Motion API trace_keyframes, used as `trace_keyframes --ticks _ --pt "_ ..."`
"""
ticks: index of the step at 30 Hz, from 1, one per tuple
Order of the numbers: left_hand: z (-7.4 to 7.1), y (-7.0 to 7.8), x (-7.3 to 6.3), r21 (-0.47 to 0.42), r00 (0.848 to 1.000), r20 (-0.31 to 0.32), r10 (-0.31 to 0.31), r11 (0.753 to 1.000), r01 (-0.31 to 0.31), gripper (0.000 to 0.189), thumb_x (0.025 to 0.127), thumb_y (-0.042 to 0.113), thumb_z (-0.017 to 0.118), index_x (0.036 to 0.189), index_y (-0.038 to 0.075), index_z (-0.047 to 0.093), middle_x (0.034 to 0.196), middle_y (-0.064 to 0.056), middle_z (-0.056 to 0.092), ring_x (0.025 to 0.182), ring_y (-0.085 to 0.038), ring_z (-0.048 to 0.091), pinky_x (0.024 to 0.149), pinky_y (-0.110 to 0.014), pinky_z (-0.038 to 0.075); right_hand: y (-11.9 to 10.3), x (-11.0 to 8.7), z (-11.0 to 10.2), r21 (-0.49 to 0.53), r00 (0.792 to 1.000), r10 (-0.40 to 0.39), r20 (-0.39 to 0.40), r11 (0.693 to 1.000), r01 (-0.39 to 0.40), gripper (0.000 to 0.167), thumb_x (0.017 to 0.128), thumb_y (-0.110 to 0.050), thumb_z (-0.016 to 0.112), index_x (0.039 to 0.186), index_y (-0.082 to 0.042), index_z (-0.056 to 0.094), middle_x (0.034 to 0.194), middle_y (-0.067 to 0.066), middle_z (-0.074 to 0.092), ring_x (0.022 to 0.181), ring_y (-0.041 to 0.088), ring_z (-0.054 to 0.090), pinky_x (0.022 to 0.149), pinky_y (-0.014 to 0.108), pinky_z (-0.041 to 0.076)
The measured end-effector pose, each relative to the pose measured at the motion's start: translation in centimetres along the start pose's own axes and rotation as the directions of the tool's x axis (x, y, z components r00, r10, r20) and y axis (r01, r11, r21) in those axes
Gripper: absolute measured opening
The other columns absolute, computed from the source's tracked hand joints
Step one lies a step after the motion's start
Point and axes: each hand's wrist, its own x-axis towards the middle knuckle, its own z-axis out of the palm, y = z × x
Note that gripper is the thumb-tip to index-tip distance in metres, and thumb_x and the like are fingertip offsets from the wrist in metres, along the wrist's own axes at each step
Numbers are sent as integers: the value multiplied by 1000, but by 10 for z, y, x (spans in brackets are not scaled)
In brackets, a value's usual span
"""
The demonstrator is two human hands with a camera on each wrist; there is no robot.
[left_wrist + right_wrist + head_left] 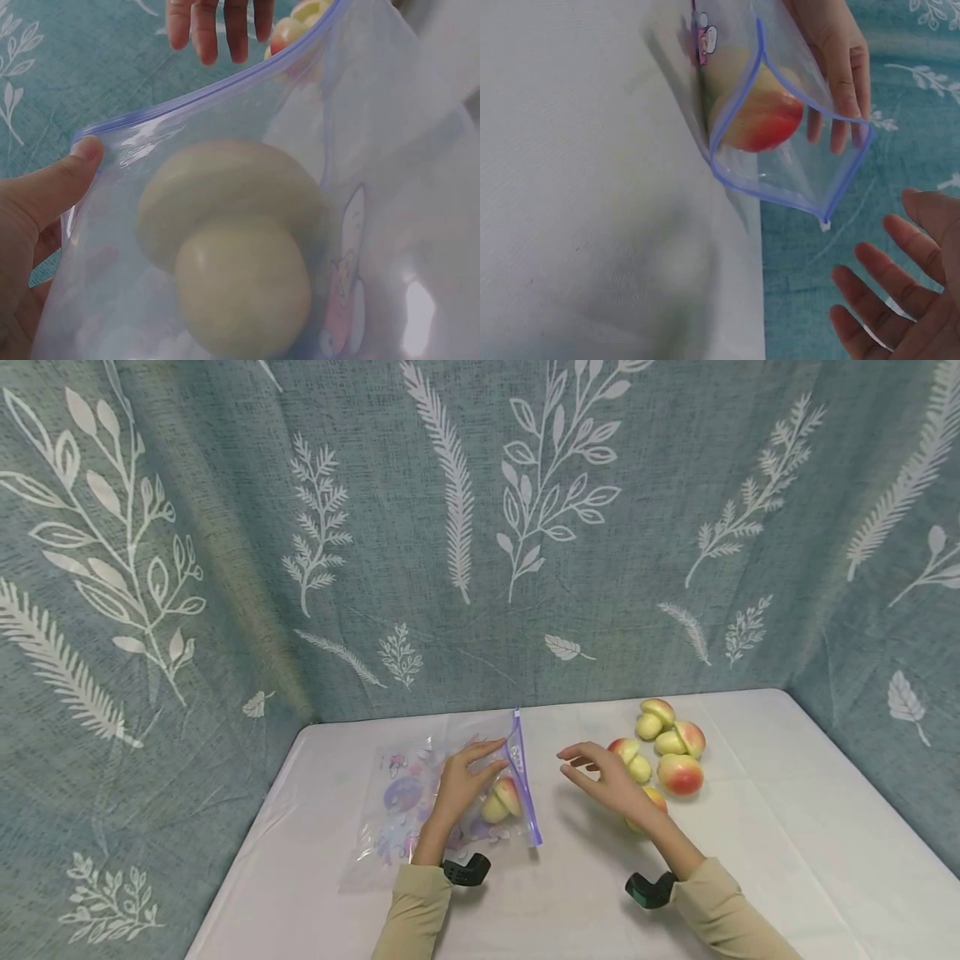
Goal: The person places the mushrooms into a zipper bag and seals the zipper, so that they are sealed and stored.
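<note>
A clear zip bag with a purple zip edge and printed pictures lies on the left of the table. Its mouth gapes wide in the right wrist view. Inside sits one mushroom-shaped piece, yellow-green with a reddish cap. My left hand pinches the bag at its mouth, the thumb in front and fingers behind the plastic. Right of the mouth, my right hand is held over the table, fingers spread and apart from the bag, with nothing in it.
Several more mushroom-shaped pieces lie grouped at the right, one partly hidden under my right forearm. A white cloth covers the table. Behind it hangs a teal leaf-patterned curtain. Dark wrist cameras are strapped to both wrists.
</note>
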Motion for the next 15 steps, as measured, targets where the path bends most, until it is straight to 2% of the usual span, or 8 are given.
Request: trace_keyframes --ticks 7,15 --pt "0 2 -1 5 1000 5 -12 1000 12 35 84 17 67 117 6 64 122 -11 61 130 -34 40 109 -52 29 3 -4 -5 -31 999 -37 -23 999 37 21 88 -15 64 108 -7 64 106 8 65 98 28 62 81 48 51" --pt "0 3 -1 7 1000 9 -17 1000 17 34 85 17 67 117 5 64 122 -12 61 129 -35 41 108 -53 29 5 -9 -13 -59 999 -17 -27 998 15 23 88 -18 65 109 -10 63 108 6 64 100 25 61 83 44 51"
